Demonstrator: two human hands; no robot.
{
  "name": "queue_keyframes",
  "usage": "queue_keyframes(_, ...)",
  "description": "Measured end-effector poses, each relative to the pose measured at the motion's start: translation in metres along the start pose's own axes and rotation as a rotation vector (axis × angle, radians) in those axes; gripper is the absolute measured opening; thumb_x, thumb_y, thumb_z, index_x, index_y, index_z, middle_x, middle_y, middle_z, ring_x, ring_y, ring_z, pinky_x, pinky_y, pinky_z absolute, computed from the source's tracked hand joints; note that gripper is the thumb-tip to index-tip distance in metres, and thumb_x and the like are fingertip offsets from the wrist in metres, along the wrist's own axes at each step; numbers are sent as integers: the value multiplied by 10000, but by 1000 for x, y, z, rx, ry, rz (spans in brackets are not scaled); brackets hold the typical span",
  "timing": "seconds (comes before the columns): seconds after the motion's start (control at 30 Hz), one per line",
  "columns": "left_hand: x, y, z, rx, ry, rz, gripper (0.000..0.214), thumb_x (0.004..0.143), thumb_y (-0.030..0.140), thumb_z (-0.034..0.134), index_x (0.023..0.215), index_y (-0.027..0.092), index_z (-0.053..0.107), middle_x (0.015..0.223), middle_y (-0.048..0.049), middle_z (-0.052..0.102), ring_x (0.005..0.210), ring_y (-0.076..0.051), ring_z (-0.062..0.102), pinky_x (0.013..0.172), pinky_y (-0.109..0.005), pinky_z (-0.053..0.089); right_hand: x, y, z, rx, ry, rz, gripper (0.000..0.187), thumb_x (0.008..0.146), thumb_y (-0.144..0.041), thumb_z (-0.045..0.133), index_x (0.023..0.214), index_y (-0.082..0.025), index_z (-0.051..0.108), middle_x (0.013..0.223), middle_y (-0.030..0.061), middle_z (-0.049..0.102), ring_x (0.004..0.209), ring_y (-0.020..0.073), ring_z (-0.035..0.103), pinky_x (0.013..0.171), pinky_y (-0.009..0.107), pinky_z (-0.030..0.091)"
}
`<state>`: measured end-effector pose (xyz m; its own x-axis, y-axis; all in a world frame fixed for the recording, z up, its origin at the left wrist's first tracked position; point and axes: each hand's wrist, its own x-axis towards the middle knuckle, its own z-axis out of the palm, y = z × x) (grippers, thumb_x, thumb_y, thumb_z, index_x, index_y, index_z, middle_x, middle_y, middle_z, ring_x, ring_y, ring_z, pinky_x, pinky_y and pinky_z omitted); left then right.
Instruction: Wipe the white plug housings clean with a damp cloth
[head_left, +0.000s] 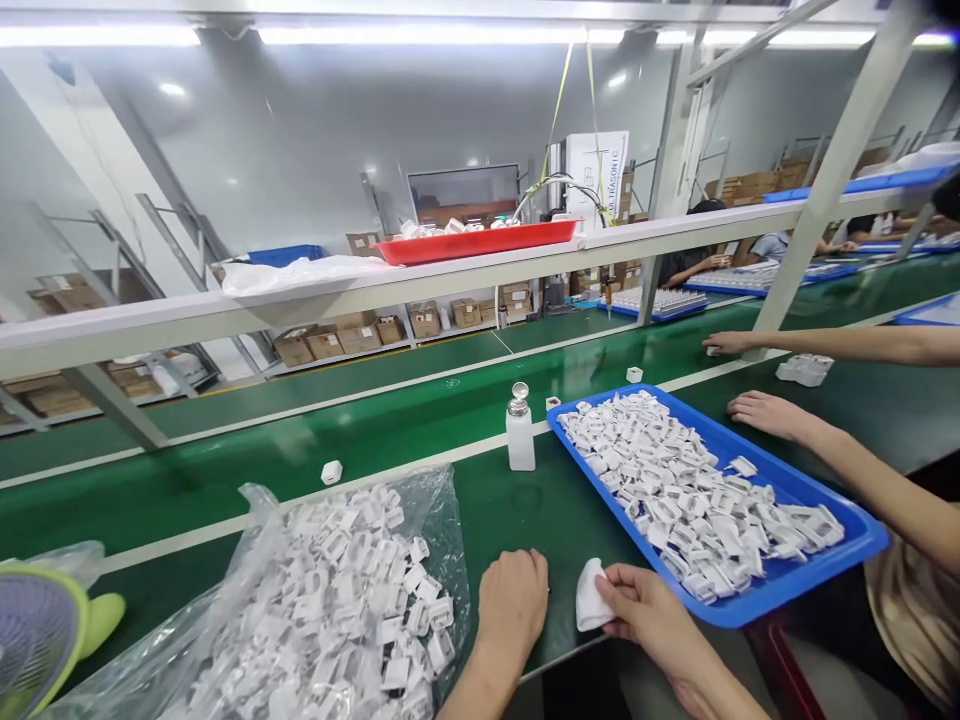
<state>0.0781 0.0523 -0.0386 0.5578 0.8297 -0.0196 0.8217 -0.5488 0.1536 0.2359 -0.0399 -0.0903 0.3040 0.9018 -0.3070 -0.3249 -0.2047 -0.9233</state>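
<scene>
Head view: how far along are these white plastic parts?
Hard to tell exactly. Possibly done: the heap of white plastic parts in the blue tray. In hand: the right hand pinches a white cloth; the left hand beside it holds no part. Apparently left: the clear plastic bag, full of similar parts.

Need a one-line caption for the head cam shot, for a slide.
Right hand pinches a white cloth beside a blue plastic tray heaped with small white plastic parts, on a green conveyor belt.
</scene>
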Motion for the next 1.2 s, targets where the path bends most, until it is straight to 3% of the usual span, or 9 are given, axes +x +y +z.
queue_keyframes(0.17, -6, -4, 2, -11, 12, -1, 464, 924, -34, 406, 1269, 102, 686, 935, -192, 750, 929, -327, 732, 743, -381, 512, -8, -5, -8, 28, 14, 62, 449, 648, -547, 897, 712, -156, 686, 634, -4, 659, 590, 97, 592, 583, 193, 494)
queue_keyframes(0.23, -8, -7, -4, -75, 40, -74, 382, 981, 49, 383, 1121, 88, 736, 855, -186, 738, 838, -310, 737, 688, -359, 498, -12, -9, -10, 46, -7, 82, 436, 657, -527, 902, 774, -156, 705, 683, -2, 675, 629, 97, 597, 615, 193, 503)
queue_keyframes(0.33, -16, -16, -15, -210, 79, -153, 471, 1057, 226, 300, 863, 124, 718, 754, -129, 708, 697, -250, 707, 627, -327, 475, -18, -16, -10, 76, -25, 115, 450, 689, -511, 894, 925, -170, 718, 779, 8, 709, 702, 116, 619, 663, 213, 523)
queue_keyframes(0.43, -26, -27, -18, -364, 77, -98, 210, 987, 288, 509, 1062, 196, 684, 927, -52, 725, 767, -179, 682, 690, -271, 499, -21, -21, -9, 115, -35, 146, 416, 753, -495, 854, 969, -172, 704, 874, 33, 731, 803, 146, 649, 737, 247, 551)
queue_keyframes(0.57, -29, -35, -2, -624, -1, -5, 634, 800, 191, 689, 1412, 259, 535, 1277, -78, 652, 927, -202, 654, 826, -307, 520, -22, -24, -4, 169, -34, 226, 294, 826, -397, 793, 978, -168, 687, 933, 62, 744, 846, 168, 678, 747, 282, 575)
queue_keyframes(0.73, -19, -33, 17, -703, 13, 13, 423, 823, 104, 555, 1216, 203, 679, 1189, -100, 662, 996, -239, 613, 938, -370, 466, -18, -20, -1, 142, -23, 245, 262, 816, -335, 769, 996, -154, 711, 920, 85, 754, 830, 180, 696, 697, 272, 580)
queue_keyframes(0.87, -21, -25, 16, -788, 21, -35, 404, 823, 101, 549, 1183, 196, 706, 996, -60, 665, 856, -208, 611, 825, -334, 474, -11, -12, -5, 18, -6, 130, 345, 812, -427, 747, 1022, -153, 742, 936, 110, 757, 839, 230, 714, 734, 327, 600)
queue_keyframes(1.0, -24, -15, 16, -825, 14, -43, 358, 845, 167, 625, 1182, 215, 736, 896, -21, 641, 785, -186, 592, 759, -300, 455, -4, -10, -2, -243, 11, -149, 424, 927, -540, 592, 1108, -187, 738, 1018, 114, 715, 926, 273, 681, 788, 355, 572)
queue_keyframes(1.2, -21, -8, 18, -710, -42, -14, 259, 861, 160, 641, 1063, 241, 782, 828, 0, 615, 782, -177, 581, 735, -270, 422, -1, -6, 5, -690, -314, -532, 324, 1028, -332, 442, 1030, -242, 753, 994, 79, 603, 880, 207, 611, 816, 317, 487)
